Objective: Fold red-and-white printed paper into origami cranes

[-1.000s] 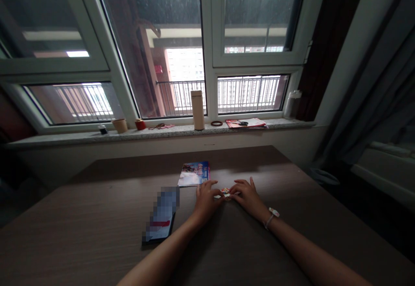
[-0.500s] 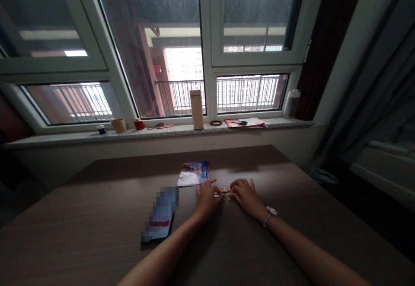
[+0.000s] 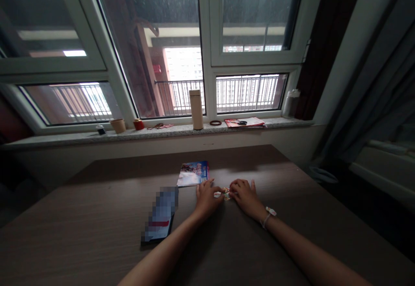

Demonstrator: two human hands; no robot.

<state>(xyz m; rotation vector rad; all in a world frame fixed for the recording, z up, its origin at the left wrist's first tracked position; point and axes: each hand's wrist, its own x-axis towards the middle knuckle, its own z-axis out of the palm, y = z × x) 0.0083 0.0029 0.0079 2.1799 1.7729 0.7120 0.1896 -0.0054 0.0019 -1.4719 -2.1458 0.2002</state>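
Note:
Between my two hands lies a small, colourful folded paper piece [image 3: 226, 194], white with red and yellow patches, low on the table. My left hand [image 3: 207, 196] pinches its left side between thumb and fingers. From the right, my right hand [image 3: 245, 195] has its thumb and fingertips closed on the other side, and a bracelet [image 3: 269, 217] circles that wrist. The fingers cover part of the paper, so its exact shape is hidden. A blue and pink booklet [image 3: 193, 173] lies just beyond my left hand.
A phone [image 3: 160, 217] with a blurred-out screen lies left of my left forearm on the brown table [image 3: 97, 217]. Along the windowsill stand a beige flask [image 3: 196, 109], a paper cup [image 3: 118, 125], a red spool [image 3: 138, 124], and red papers [image 3: 254, 123] with scissors on top.
The fingers have shifted slightly on the paper piece, and less red shows on it now. Both hands stay in nearly the same place.

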